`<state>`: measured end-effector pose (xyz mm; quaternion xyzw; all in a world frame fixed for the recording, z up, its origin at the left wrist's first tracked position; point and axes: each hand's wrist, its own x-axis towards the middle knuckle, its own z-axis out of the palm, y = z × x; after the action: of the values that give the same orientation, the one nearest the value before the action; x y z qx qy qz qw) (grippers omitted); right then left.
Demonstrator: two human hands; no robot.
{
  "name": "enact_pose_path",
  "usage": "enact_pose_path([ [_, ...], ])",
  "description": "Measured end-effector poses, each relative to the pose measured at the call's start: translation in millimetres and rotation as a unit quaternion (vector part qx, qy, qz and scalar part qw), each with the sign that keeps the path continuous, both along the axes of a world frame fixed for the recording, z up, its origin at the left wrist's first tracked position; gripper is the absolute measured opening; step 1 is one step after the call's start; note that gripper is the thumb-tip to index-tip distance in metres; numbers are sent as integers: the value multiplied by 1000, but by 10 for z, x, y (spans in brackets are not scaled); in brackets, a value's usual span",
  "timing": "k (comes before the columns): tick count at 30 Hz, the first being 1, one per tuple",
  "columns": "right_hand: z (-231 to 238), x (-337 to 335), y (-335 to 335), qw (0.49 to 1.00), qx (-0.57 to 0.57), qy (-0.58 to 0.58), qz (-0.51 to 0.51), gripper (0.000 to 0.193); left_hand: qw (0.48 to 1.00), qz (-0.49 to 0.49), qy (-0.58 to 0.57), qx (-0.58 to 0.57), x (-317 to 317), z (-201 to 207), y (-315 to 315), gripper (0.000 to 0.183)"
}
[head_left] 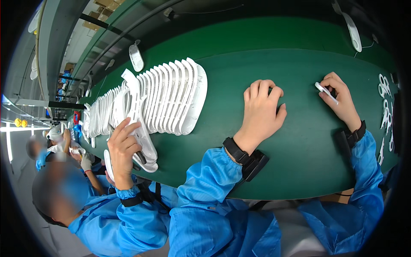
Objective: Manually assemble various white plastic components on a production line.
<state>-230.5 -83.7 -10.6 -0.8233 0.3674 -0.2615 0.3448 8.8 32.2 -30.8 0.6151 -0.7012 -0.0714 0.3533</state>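
Observation:
My left hand (262,112) is palm down over the green table (222,150), its fingers bent and its thumb apart from them. Nothing shows in it, though the space under the palm is hidden. To the right, my right hand (342,103) pinches a small white plastic part (327,93), long and narrow with a rounded end, between thumb and fingers. My two hands are well apart.
A long row of white curved plastic frames (171,96) stands on the table at left. Beside it, a co-worker's hand (123,150) holds a dark-handled tool near white parts. White looped pieces (384,85) lie along the right edge. Several other people sit farther left.

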Motion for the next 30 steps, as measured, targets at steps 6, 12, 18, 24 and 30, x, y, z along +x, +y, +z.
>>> enact_pose_path([
  [6, 5, -14, 3, 1000, 14, -1, -7, 15, 1000, -2, -6, 4, -1, 34, -10, 24],
  [12, 22, 20, -6, 1000, 22, 4, -10, 13, 1000, 0, -8, 1, 27, 10, -22, 24],
  [18, 17, -14, 1, 1000, 16, 3, -5, 13, 1000, -1, -6, 2, -13, 21, -4, 24],
  [24, 10, -11, 10, 1000, 0, 6, 8, 18, 1000, 0, -9, 7, -5, 24, 6, 24],
  [30, -7, -9, -8, 999, -20, 9, 26, 22, 1000, -4, -12, 9, 12, 22, -8, 25],
])
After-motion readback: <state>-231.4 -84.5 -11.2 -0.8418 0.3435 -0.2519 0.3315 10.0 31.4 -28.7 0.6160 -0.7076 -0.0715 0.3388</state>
